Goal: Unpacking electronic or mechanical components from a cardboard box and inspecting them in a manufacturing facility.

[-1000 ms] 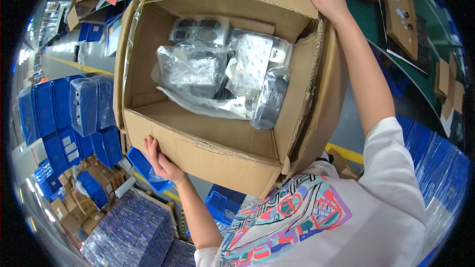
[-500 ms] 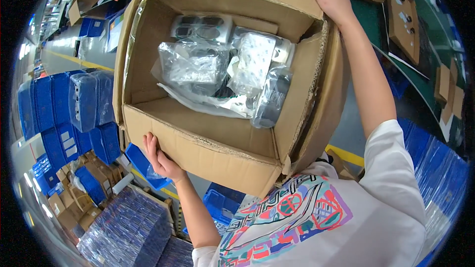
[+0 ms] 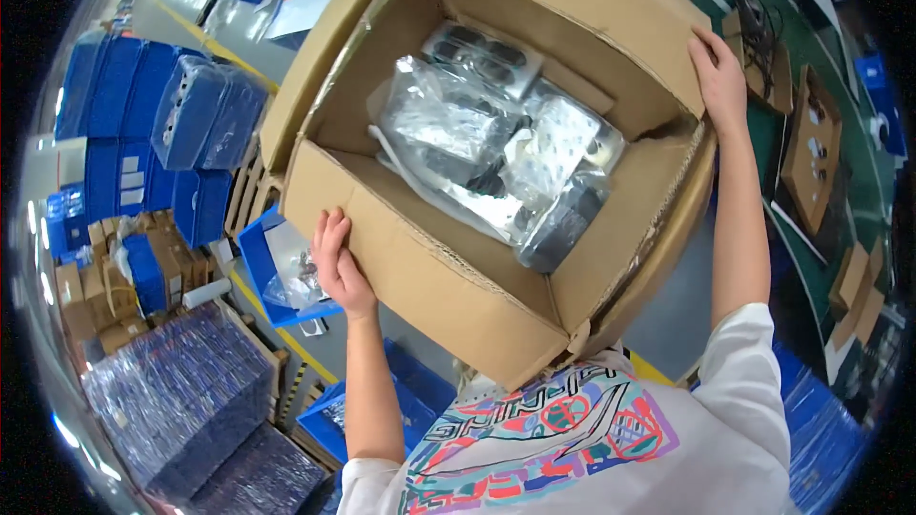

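I hold a large open cardboard box [image 3: 420, 257] against my chest. My left hand [image 3: 336, 262] grips its near left wall from outside, fingers up on the cardboard. My right hand [image 3: 720, 81] clasps the far right corner by the top flap. Inside the box lie several clear plastic bags of grey and black parts [image 3: 496, 157], piled toward the middle and right.
Blue plastic bins [image 3: 143, 124] are stacked at the left. An open blue bin holding bagged parts [image 3: 286, 272] sits below my left hand. Wrapped stacks [image 3: 181, 391] stand lower left. A green bench with cardboard trays [image 3: 811, 153] runs along the right.
The box has turned and tilted in the picture, its far right corner swinging lower. Both hands keep the same grips.
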{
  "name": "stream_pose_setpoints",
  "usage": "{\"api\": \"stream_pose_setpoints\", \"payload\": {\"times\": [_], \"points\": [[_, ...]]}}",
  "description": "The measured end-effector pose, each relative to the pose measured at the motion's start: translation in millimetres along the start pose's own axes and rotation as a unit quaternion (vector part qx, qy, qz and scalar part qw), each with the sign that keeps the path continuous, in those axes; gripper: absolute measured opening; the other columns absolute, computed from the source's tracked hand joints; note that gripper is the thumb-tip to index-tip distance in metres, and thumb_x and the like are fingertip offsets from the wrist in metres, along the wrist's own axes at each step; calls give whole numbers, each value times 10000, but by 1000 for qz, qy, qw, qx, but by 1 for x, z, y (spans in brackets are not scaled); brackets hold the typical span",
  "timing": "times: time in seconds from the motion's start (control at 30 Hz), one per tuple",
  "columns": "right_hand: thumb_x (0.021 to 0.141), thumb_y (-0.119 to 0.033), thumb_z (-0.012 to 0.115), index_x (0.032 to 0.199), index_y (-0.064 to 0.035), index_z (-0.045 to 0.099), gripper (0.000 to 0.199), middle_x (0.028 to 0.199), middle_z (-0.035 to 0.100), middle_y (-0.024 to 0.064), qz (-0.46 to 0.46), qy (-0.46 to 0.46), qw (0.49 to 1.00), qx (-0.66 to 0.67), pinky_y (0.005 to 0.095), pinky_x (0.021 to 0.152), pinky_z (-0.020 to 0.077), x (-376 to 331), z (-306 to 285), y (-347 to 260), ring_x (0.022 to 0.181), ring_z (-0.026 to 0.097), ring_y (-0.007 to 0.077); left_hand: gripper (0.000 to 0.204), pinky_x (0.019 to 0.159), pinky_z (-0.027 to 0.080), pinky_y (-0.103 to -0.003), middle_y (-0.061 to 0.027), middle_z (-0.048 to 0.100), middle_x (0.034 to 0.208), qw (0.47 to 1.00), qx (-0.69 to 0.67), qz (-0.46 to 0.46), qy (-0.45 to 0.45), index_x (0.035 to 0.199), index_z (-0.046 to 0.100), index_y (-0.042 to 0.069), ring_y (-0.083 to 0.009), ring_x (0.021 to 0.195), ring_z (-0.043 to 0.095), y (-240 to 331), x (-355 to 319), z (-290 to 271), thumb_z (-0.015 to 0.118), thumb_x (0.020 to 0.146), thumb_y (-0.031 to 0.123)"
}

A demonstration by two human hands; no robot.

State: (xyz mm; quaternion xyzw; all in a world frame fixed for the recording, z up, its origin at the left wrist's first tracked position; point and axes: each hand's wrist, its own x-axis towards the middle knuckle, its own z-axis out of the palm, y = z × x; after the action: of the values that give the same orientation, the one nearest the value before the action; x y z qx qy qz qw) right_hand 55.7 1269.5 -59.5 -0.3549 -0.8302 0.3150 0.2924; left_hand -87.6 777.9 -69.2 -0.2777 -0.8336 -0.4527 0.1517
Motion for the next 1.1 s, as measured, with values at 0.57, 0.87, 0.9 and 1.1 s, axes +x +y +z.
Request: {"api": "stream_pose_setpoints", "payload": {"times": [0.57,0.87,0.9,1.1], "points": [[839,-121,528,1212,-37,522,382,1192,557,101,-154,61,967,-196,313,964,369,-27,25,-111,1130,501,208,280,998,301,-409,-86,613,1153,999,-1,18,-49,998,625,55,-299,1166,495,-4,6,-18,459,786,-21],[858,-232,581,1157,-11,549,374,1064,602,108,309,-194,906,217,286,729,479,-53,173,-46,825,583,186,384,1005,289,-428,-33,493,1313,981,40,95,-166,1145,538,125,-242,1244,421,-15,8,-24,521,769,51],[858,-232,581,1157,-11,549,374,1064,602,108,307,-199,905,218,286,729,479,-58,186,-47,825,583,186,402,1005,293,-425,-22,478,1327,978,46,89,-184,1176,525,135,-235,1251,411,-16,8,-28,534,777,79],[857,-374,595,1016,-75,521,347,945,521,64,465,-150,785,380,335,798,447,-71,224,-54,924,501,219,390,997,288,-419,-63,491,1315,973,26,87,-214,1179,531,116,-264,1245,416,-20,12,-40,524,789,105]]}}
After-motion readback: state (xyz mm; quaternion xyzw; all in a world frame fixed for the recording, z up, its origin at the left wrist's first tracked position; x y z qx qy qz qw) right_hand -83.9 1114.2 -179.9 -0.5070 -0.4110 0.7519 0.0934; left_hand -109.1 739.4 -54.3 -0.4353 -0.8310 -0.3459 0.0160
